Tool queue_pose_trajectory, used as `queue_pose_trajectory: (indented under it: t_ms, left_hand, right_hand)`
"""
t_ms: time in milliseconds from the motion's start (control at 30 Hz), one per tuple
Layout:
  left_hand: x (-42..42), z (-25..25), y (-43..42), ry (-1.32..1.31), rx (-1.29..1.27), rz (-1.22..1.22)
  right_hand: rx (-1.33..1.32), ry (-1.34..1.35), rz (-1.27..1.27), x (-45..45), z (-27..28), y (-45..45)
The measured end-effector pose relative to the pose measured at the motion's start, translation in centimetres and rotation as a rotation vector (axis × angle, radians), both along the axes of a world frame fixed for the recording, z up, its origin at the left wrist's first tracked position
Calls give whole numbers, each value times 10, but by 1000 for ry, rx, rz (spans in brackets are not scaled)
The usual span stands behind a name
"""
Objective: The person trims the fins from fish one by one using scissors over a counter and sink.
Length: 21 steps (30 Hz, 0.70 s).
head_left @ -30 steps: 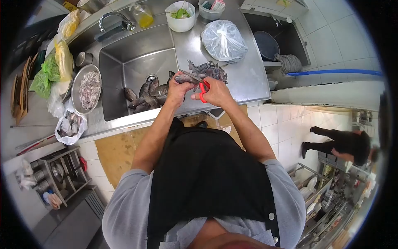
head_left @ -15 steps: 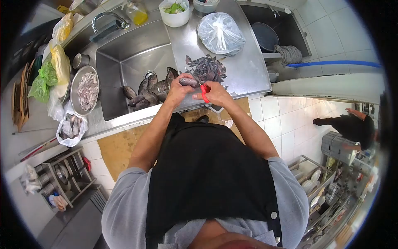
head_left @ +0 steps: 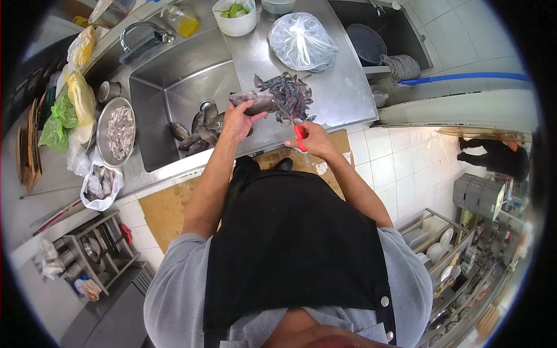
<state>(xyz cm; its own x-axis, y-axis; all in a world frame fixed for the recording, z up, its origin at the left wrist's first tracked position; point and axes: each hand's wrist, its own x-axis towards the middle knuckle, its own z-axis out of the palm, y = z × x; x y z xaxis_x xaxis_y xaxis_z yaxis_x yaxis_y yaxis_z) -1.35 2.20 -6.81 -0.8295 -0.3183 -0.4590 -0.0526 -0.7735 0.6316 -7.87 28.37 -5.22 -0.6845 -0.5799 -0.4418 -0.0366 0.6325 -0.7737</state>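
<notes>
My left hand [head_left: 238, 120] grips a dark fish [head_left: 253, 102] over the counter beside the sink. Red-handled scissors [head_left: 300, 136] are in my right hand [head_left: 315, 140], their blades reaching up-left to the fish's right end. Whether the blades are apart is too small to tell. Just right of the fish lies a pile of dark cut pieces [head_left: 291, 93], probably fins, on the steel counter [head_left: 342, 98]. More whole fish [head_left: 203, 132] rest near the drain in the sink [head_left: 151, 98]. A metal bowl [head_left: 104, 136] of pale pieces stands left of the sink.
Behind the pile sits a knotted plastic bag [head_left: 301, 43], with a white bowl of greens [head_left: 237, 23] further left. A faucet [head_left: 142, 37] rises behind the sink. A bag of fish pieces [head_left: 100, 194] is at the left edge. Another person [head_left: 499, 158] is at the far right.
The held fish has turned and now shows its side, above my left fingers. My right hand with the scissors has moved slightly right and down. The other person has shifted position.
</notes>
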Motion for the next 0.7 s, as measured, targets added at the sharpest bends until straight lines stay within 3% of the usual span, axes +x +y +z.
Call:
queue_pose_trajectory:
  t_ms: [133,400,700]
  left_hand:
    - [-2,-13,-10,23,172,64]
    - [-2,26,-28,27,-160,-23]
    - [-7,26,-39,43,-264,-118]
  right_hand:
    - [40,43,28,3,21,2]
    - [172,77,115,-13,59,5]
    - [247,82,198,-24,51,3]
